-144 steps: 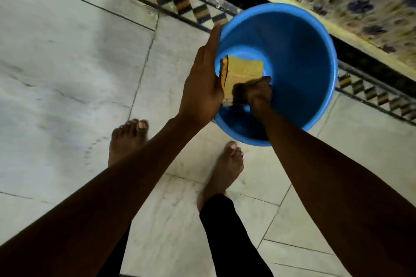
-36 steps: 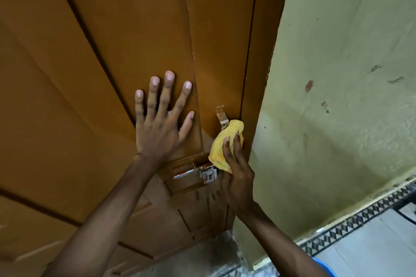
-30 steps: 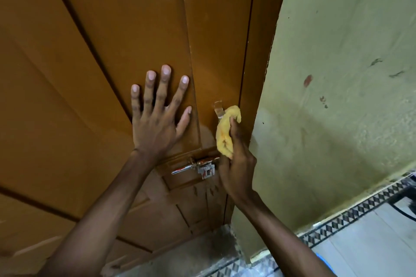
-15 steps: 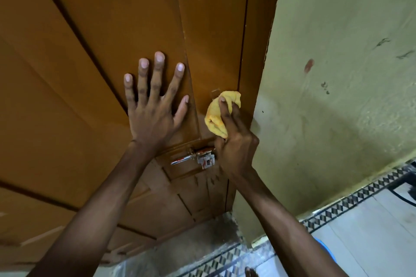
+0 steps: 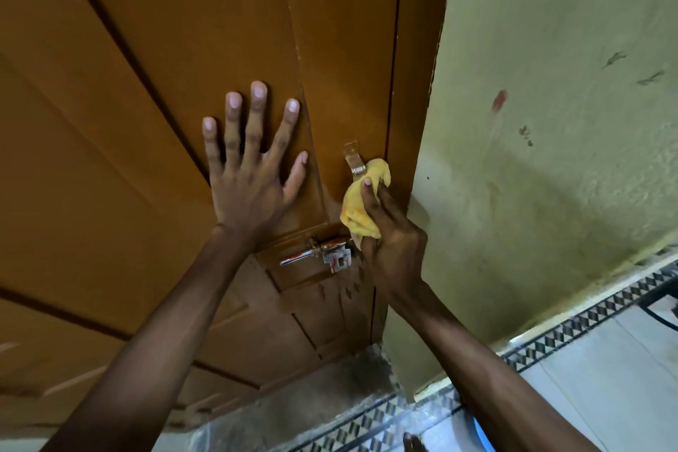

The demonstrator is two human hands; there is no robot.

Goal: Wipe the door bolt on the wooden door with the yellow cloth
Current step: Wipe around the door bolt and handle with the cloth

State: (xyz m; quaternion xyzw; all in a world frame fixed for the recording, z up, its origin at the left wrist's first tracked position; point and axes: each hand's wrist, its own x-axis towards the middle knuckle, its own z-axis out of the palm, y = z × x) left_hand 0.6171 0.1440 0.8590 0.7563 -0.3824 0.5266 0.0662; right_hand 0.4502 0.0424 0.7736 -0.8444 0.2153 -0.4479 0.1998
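Note:
A brown wooden door (image 5: 154, 48) fills the left and middle of the head view. Low on its right side sits a metal door bolt (image 5: 323, 254) with a hasp plate. A metal bracket (image 5: 354, 160) is fixed higher up, near the door's right edge. My right hand (image 5: 392, 242) grips a bunched yellow cloth (image 5: 361, 200) and presses it on the door between the bracket and the bolt. My left hand (image 5: 253, 165) lies flat on the door panel with fingers spread, left of the cloth.
A pale green wall (image 5: 550, 121) stands right of the door frame. Below it runs a patterned tile border (image 5: 587, 330) and white floor tiles. A sliver of the blue bucket (image 5: 480, 437) shows at the bottom edge by my right arm.
Earlier I took the cloth from the blue bucket. Over the last second the cloth slid up over the bracket, then back down below it, leaving the bracket uncovered. My left hand stayed flat.

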